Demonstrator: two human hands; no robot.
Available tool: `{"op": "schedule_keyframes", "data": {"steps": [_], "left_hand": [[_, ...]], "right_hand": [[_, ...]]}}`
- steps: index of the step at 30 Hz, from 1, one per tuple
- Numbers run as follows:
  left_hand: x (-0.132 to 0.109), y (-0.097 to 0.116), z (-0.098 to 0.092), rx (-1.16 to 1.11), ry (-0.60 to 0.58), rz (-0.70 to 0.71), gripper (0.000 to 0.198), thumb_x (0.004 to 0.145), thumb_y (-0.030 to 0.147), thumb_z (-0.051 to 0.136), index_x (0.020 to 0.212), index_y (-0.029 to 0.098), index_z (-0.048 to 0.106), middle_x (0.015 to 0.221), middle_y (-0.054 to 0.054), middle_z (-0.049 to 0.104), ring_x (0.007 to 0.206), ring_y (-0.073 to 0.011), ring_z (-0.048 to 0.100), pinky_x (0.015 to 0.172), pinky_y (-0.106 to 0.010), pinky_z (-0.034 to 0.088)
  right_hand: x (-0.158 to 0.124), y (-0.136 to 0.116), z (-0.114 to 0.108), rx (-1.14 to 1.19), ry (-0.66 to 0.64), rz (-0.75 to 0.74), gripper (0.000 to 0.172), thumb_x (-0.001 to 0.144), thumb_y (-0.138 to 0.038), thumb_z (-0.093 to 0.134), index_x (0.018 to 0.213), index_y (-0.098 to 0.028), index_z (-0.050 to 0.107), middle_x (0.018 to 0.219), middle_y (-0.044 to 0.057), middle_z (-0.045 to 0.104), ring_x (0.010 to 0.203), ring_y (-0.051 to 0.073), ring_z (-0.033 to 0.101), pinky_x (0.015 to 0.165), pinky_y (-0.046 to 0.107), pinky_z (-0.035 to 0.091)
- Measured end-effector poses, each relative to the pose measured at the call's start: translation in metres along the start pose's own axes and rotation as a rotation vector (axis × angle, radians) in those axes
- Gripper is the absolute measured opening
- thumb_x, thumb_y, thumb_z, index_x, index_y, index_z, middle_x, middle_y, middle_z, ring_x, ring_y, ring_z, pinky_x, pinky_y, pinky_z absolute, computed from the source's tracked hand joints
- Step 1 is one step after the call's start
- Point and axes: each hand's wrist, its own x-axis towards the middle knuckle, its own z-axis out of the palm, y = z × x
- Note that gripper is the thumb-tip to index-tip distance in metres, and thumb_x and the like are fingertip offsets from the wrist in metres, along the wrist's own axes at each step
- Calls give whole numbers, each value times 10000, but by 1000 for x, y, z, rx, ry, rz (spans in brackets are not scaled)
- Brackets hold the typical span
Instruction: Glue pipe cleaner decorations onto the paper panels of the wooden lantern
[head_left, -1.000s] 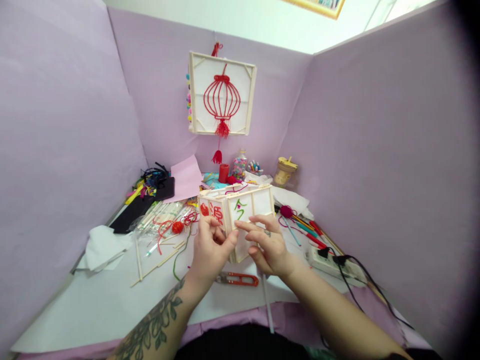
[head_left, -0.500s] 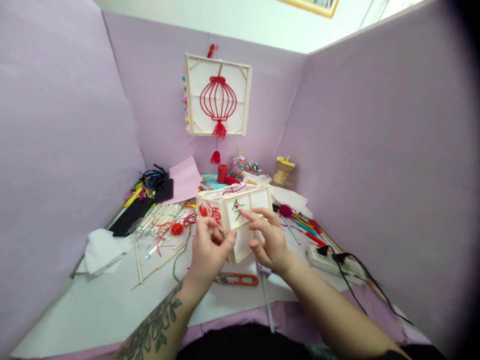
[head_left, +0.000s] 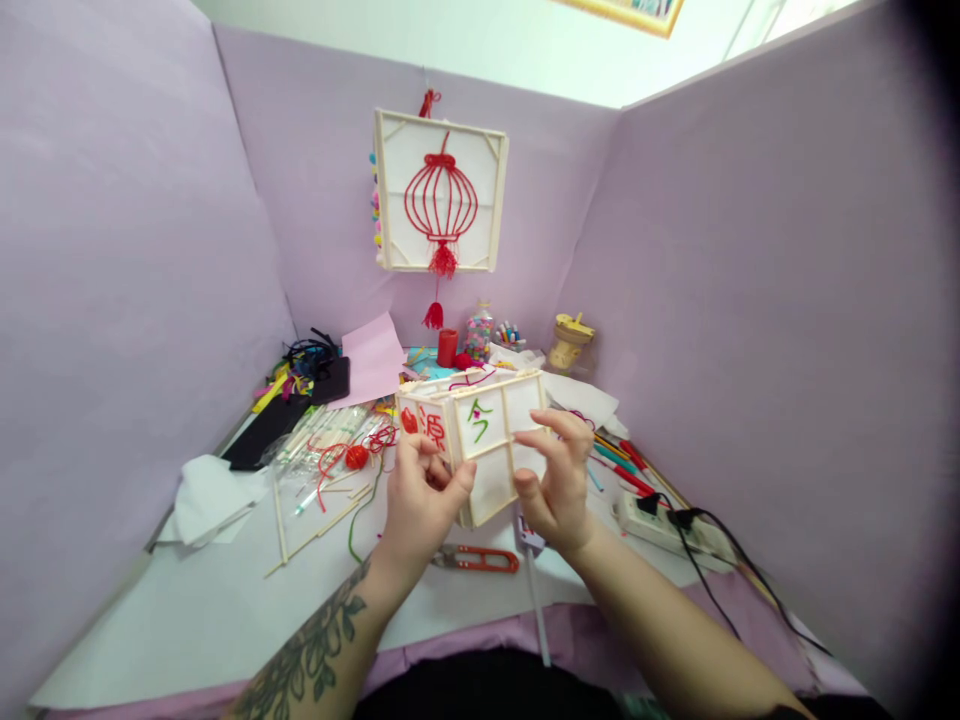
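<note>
A small box-shaped lantern of thin wooden sticks and white panels is held up over the table. One panel carries a red character, its neighbour a green one with a small pink spot. My left hand pinches the lantern's lower front corner between thumb and fingers. Beside the right-hand panel, my right hand is open, fingers spread and bent; whether its fingertips touch the panel is unclear. Orange-handled thread snips lie below the lantern. A glue gun, partly hidden by my right hand, lies beside them.
Red yarn, sticks and a black phone lie left. A power strip with black cables and several pens are right. A larger lantern hangs ahead, between purple partitions.
My right hand has drawn back to the right from the green character, uncovering more of the panel. The left hand keeps its hold on the lantern. The view has shifted slightly.
</note>
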Motion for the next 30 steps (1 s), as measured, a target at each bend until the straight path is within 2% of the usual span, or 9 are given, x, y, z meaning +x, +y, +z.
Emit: {"op": "schedule_keyframes", "data": {"steps": [2,4,10,14,20,23,27,30], "left_hand": [[0,0,0,-11,0,-3,365,763,301,687,923,240,365,555,121,422,490,-83,439,514,-196,374],[-1,-1,0,-22,5,-6,366,761,301,689,918,241,364,553,122,418,484,-80,431,508,-192,367],[-1,1,0,2,-1,-8,359,769,312,682,916,238,364,548,124,410,483,-80,430,502,-190,368],[0,2,0,10,-2,3,357,774,315,679,918,235,363,550,124,413,485,-80,433,508,-193,373],[0,-2,1,-29,2,1,366,772,312,686,919,239,359,551,125,410,484,-77,429,513,-192,372],[-1,-3,1,-30,-1,3,363,773,310,686,920,240,361,556,123,413,486,-78,430,516,-193,370],[-1,-4,1,-35,1,-4,366,760,308,693,916,238,369,555,122,415,485,-78,435,514,-193,369],[0,-4,0,-35,-3,-10,370,759,311,693,919,238,367,557,121,419,487,-81,442,515,-196,374]], "right_hand": [[5,-4,1,-78,-108,-51,301,919,-385,457,1150,-281,619,1310,100,435,1228,327,383,1045,546,334],[8,-6,3,-105,-152,-72,326,925,-423,450,1144,-282,645,1378,92,375,1271,342,330,1069,550,313],[8,-4,11,-128,-147,-49,425,941,-510,382,1153,-254,647,1400,105,357,1299,345,302,1095,561,288],[7,-2,11,-117,-158,-72,401,939,-494,398,1175,-283,645,1431,83,369,1314,336,309,1102,547,290],[7,-3,3,-24,-108,-161,407,959,-460,372,1231,-308,634,1399,77,442,1259,322,383,1045,525,361],[7,-1,4,-43,-96,-138,423,961,-476,362,1242,-307,629,1404,80,435,1262,323,378,1056,535,349],[6,2,8,-83,-177,-112,441,946,-509,384,1259,-304,616,1471,70,379,1338,332,312,1098,550,299],[8,3,4,-18,-151,-97,464,961,-518,328,1252,-293,611,1459,77,397,1325,320,352,1091,555,308]]}}
